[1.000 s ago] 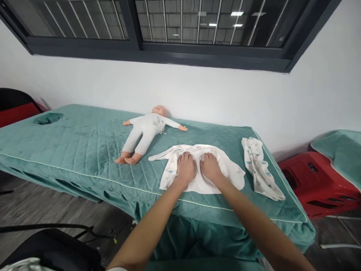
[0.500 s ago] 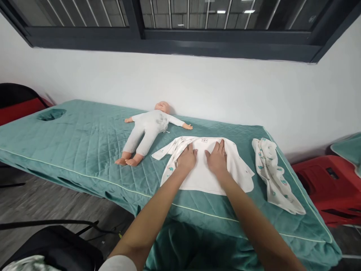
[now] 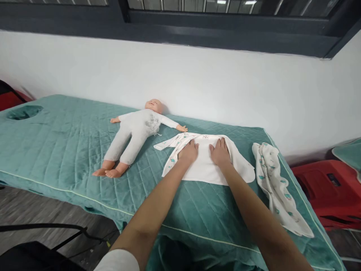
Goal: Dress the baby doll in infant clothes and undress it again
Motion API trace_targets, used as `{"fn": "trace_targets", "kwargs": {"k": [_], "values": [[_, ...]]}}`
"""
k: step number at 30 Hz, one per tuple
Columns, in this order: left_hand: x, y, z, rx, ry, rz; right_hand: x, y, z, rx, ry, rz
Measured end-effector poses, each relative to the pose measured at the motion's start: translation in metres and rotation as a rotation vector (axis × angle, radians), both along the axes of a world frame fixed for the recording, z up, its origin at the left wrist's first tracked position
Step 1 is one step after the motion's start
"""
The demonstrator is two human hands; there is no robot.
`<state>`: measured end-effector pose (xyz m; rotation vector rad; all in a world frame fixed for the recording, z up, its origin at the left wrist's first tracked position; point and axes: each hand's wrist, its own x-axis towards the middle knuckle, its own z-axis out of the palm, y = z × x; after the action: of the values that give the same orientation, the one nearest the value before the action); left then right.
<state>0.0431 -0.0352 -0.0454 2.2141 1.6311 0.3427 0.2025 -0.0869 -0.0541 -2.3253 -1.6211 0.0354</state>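
A white baby shirt (image 3: 205, 165) with a small green-and-blue print lies spread open on the bed, inside facing up, its neck toward the wall. My left hand (image 3: 189, 152) rests flat on the left half, fingertips near the folded front panel. On the right half, my right hand (image 3: 220, 152) lies with fingers stretched out, beside the right front edge. Left of the shirt, a baby doll (image 3: 138, 126) with a white cloth body lies on its back, one hand close to the shirt's collar.
A crumpled printed baby garment (image 3: 272, 177) lies near the right edge of the green quilted bed cover (image 3: 70, 150). The bed stands against a white wall (image 3: 203, 86) below a dark window frame. A red case-like object (image 3: 332, 188) is beyond the bed's right side.
Both hands and the shirt have shifted a little toward the wall, nearer the doll's hand. The camera view has tilted down and moved closer. The doll and the other garment stay put.
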Motion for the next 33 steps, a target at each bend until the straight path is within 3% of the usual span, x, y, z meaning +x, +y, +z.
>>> {"fn": "trace_targets", "kwargs": {"k": [5,13,21,26,30,33], "values": [[0.003,0.001,-0.002,-0.019,0.008,0.002,0.002,0.003,-0.007,-0.05,0.007,0.006],[0.009,-0.014,0.002,0.05,0.116,0.024,-0.005,-0.007,-0.002,-0.083,-0.005,0.014],[0.004,-0.058,-0.004,0.177,0.166,0.009,-0.019,-0.038,-0.002,-0.103,-0.091,0.082],[-0.008,-0.104,-0.003,0.202,0.116,-0.074,-0.029,-0.068,-0.004,-0.109,-0.143,0.186],[-0.027,-0.143,-0.003,0.282,-0.039,-0.195,-0.03,-0.089,-0.005,-0.074,-0.085,0.299],[-0.059,-0.147,-0.001,0.365,-0.226,-0.126,-0.03,-0.089,-0.002,-0.017,0.124,0.319]]}}
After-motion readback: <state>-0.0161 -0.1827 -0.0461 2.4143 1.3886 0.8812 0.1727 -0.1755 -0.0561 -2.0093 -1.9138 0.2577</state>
